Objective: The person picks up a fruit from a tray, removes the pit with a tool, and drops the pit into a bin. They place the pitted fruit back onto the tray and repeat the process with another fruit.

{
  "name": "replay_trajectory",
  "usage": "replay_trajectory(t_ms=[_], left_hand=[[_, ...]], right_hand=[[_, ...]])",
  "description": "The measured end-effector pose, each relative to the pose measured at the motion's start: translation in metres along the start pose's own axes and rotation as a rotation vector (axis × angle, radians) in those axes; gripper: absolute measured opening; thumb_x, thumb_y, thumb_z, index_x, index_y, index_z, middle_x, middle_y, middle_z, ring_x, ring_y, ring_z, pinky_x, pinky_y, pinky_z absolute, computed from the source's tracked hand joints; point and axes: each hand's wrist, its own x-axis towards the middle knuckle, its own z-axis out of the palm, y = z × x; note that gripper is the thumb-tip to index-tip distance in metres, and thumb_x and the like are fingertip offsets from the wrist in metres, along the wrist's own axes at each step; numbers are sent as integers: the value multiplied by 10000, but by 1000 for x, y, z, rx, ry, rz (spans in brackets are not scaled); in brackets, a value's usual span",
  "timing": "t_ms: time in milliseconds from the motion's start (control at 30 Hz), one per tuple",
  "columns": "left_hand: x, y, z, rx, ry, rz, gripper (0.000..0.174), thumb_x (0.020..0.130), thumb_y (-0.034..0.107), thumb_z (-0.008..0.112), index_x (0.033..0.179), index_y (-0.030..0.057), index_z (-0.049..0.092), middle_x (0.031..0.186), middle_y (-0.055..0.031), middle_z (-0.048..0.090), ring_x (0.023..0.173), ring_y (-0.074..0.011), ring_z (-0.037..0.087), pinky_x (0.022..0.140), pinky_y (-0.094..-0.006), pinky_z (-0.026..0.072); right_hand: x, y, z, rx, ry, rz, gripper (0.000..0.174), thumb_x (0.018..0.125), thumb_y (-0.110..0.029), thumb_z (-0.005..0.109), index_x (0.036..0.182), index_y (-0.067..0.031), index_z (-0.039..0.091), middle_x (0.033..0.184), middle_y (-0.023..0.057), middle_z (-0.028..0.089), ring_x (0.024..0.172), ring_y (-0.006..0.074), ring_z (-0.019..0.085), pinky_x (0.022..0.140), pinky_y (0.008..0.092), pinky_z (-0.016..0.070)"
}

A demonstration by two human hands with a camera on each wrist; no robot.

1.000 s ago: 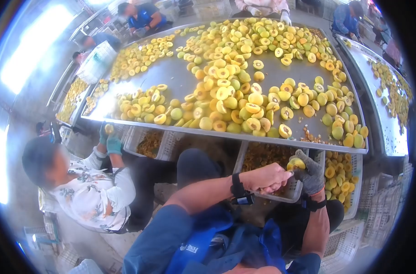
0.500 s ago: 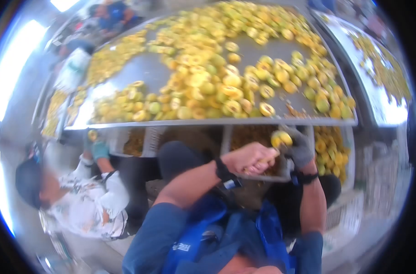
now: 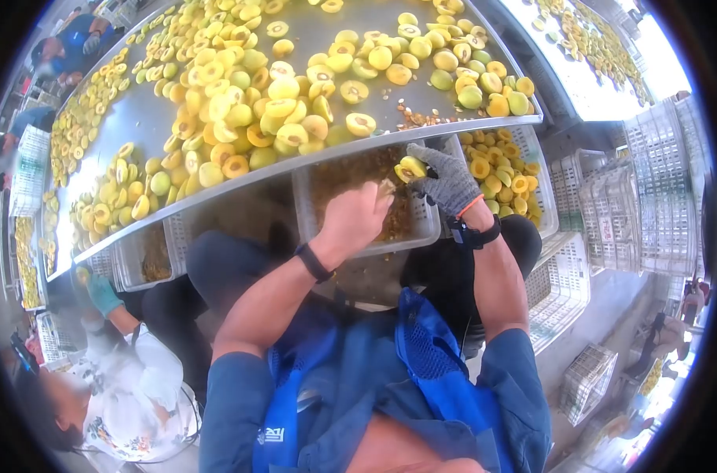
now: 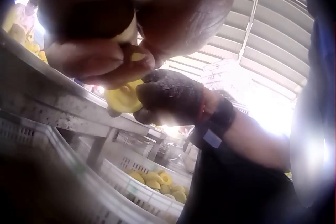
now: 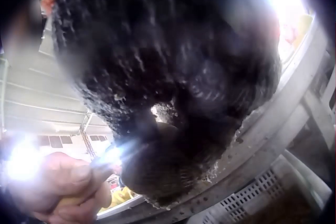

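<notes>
In the head view my bare left hand is curled round a small tool. The right wrist view shows its pale handle in the fist and a shiny metal tip toward the glove. My right hand, in a grey knit glove, pinches a cut yellow stone fruit between thumb and fingers. The left wrist view has this fruit just beyond the left fist, its hollowed cut face showing. Both hands are close together over a crate of brownish scraps, in front of the table edge.
A metal table carries many halved yellow fruits, with loose pits near its edge. Right of the scrap crate stands a white crate of fruit halves. Stacked crates rise farther right. Another worker sits at the left.
The head view has turned to the right, so table and neighbour shift left. My left fist has drawn slightly away from the fruit, which stays in the gloved right hand.
</notes>
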Motion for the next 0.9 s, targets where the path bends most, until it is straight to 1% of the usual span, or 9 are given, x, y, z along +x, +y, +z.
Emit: replay_trajectory(t_ms=[33,133,300,433,533,633,733,833,900], left_hand=[[2,1,0,-7,25,4,344,1008,349,592,925,15,602,728,-233,674,689,-453,662,629,-562,510],[7,-3,1,56,-68,-34,347,1015,354,574,945,16,613,733,-227,681,692,-445,669,633,-549,520],[2,4,-8,249,-200,-26,360,1023,351,533,948,18,646,769,-213,711,730,-407,707,667,-518,556],[-1,-2,-8,274,-186,-78,357,1014,337,536,929,17,669,811,-216,728,774,-392,727,692,-509,567],[1,-6,-9,271,-188,-108,351,1006,332,546,941,16,681,826,-220,732,787,-398,730,701,-507,570],[-1,2,-17,227,-164,-108,349,996,338,559,957,17,689,824,-223,733,786,-404,730,708,-506,574],[-2,8,-23,183,-172,-105,356,990,358,575,968,22,690,823,-226,731,786,-411,728,712,-511,574],[-6,9,-22,145,-137,-105,367,972,384,624,944,19,651,764,-245,703,749,-441,706,703,-537,561],[-7,8,-25,131,-119,-111,365,968,384,631,929,21,647,758,-244,701,744,-441,704,694,-538,559]], right_hand=[[0,-6,-1,68,-56,69,527,796,-55,834,1305,-63,699,1216,153,735,1036,245,715,917,337,553],[2,-15,-2,166,-199,233,510,809,-58,823,1304,-58,699,1189,153,745,999,238,718,894,325,557],[3,0,-2,160,-197,314,469,854,-91,792,1308,-39,687,1100,134,764,918,215,705,845,320,565],[6,-16,-6,275,-124,533,407,886,-105,765,1278,-21,695,1036,129,761,860,193,689,822,325,572],[5,1,-7,170,-35,371,416,883,-81,742,1283,7,676,934,136,747,732,190,722,614,305,564],[4,39,-35,-426,179,-32,474,850,-124,780,1300,-16,675,1034,194,757,845,292,742,746,361,587],[6,18,-82,-780,262,273,484,857,-214,783,1299,-42,688,1054,204,748,973,349,720,881,413,563],[10,28,-100,-983,624,191,433,901,-288,736,1286,-91,708,1064,174,743,1023,331,710,922,443,546],[23,23,-92,-850,513,109,405,919,-324,707,1270,-122,721,1076,162,738,1024,341,707,922,459,541]])
